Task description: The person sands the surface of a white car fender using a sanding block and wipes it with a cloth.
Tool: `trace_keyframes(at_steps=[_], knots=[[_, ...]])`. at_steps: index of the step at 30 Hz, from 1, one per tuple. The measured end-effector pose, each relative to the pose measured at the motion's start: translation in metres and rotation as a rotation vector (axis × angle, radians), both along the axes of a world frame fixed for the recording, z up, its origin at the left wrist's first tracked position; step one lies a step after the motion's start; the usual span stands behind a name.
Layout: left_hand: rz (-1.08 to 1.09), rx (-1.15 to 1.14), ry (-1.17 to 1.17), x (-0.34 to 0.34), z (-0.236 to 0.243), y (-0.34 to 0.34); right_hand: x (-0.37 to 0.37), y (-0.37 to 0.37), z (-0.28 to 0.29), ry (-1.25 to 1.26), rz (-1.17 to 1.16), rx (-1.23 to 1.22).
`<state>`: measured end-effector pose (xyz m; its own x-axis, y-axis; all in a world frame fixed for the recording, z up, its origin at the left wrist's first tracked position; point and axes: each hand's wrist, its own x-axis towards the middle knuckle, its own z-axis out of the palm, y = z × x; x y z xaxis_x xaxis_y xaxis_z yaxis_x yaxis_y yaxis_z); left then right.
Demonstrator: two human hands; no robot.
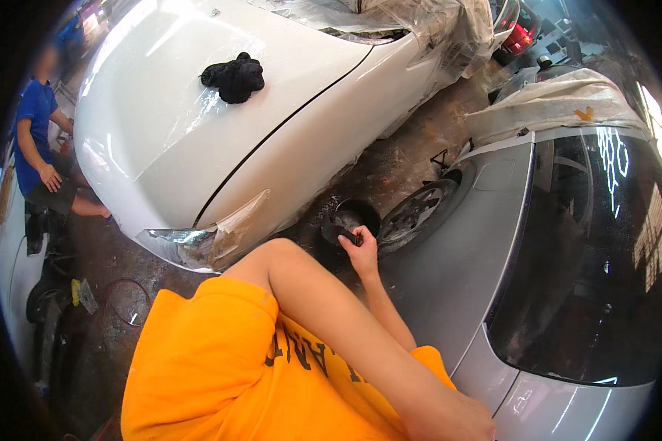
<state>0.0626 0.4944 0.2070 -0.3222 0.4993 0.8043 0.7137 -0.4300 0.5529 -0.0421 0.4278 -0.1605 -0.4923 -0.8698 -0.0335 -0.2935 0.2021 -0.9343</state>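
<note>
Fingers of the right hand are clamped on a small dark flat pad, pressed near the open round fuel-filler recess in the flank of the silver-grey car. Just right of that recess sits the car's dark wheel. The left hand lies lower down against the same car's body near its dark rear window; whether its fingers are apart or together cannot be told. An orange printed shirt fills the foreground. Beyond the silver-grey car stands a glossy white car, a crumpled black cloth lying on its panel and clear masking film draped over its far end. Between the cars runs a stained, dusty concrete floor. Far left of the white car, a person in a blue shirt crouches.
</note>
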Motion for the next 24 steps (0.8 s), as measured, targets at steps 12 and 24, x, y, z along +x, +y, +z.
trace_keyframes(at_steps=[12,24], knots=[[1.722,-0.787,-0.386,0.049,-0.205,-0.179,-0.051,0.099,-0.058,-0.096,-0.400,0.030],[1.862,-1.621,-0.148,-0.032,-0.259,-0.430,-0.039,0.128,-0.098,-0.321,-0.650,0.091]])
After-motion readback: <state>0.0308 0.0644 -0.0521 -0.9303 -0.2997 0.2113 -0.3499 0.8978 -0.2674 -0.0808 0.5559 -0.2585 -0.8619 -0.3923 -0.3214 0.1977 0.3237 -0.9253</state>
